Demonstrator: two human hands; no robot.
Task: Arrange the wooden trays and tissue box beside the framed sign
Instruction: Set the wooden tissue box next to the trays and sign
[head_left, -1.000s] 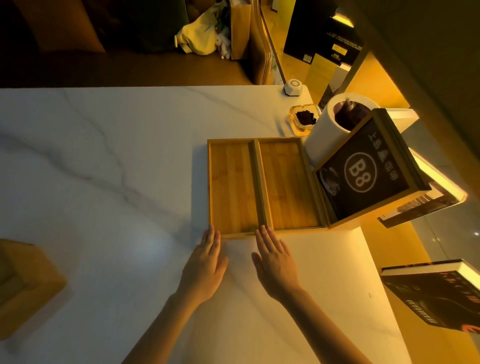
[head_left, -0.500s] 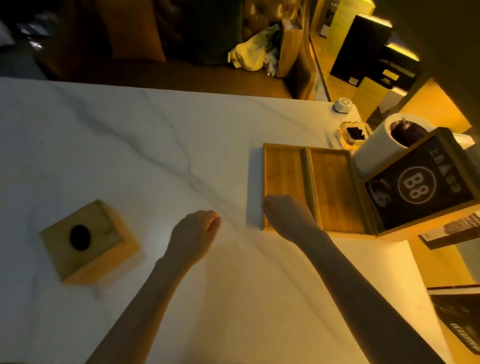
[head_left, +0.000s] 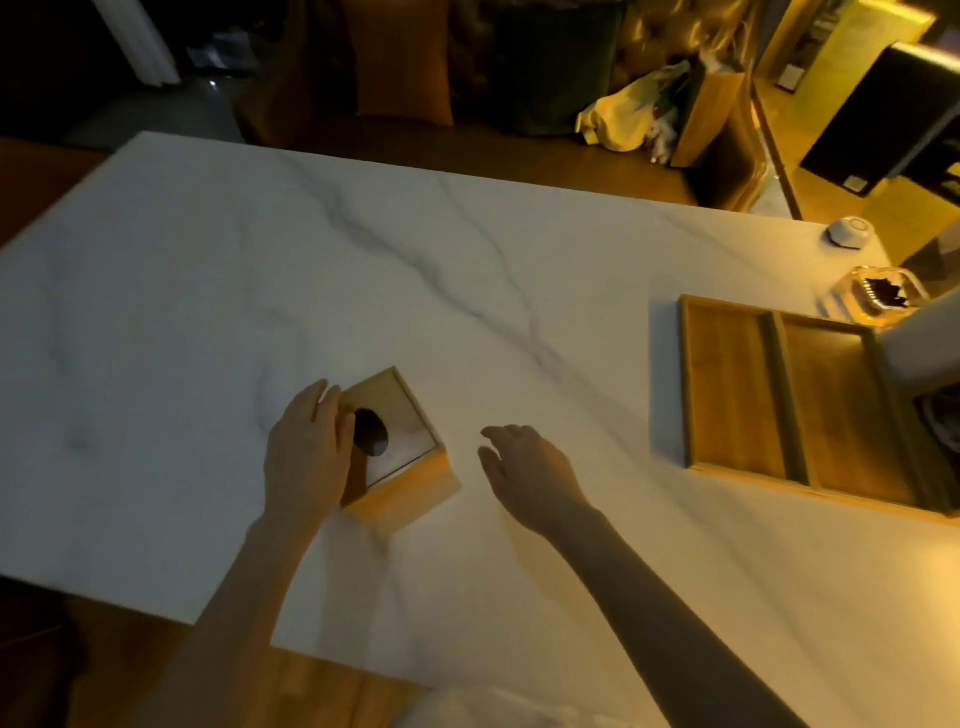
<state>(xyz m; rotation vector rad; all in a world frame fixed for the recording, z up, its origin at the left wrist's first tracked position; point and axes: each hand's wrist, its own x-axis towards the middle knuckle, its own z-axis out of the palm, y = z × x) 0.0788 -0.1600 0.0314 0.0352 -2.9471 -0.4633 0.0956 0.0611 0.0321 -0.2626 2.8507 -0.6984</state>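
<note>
Just 2 wooden trays (head_left: 795, 405), 1 tissue box (head_left: 397, 444), 2 hands.

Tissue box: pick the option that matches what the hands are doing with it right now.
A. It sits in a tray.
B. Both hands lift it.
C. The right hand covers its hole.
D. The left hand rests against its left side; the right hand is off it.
D: the left hand lies against the tissue box, while the right hand hovers open beside it, clear of it.

Table (head_left: 467, 270): smooth white marble-look top, grey-veined, soft sheen. Tissue box (head_left: 402, 457) and two trays (head_left: 795, 410), all matt grained wood.
</note>
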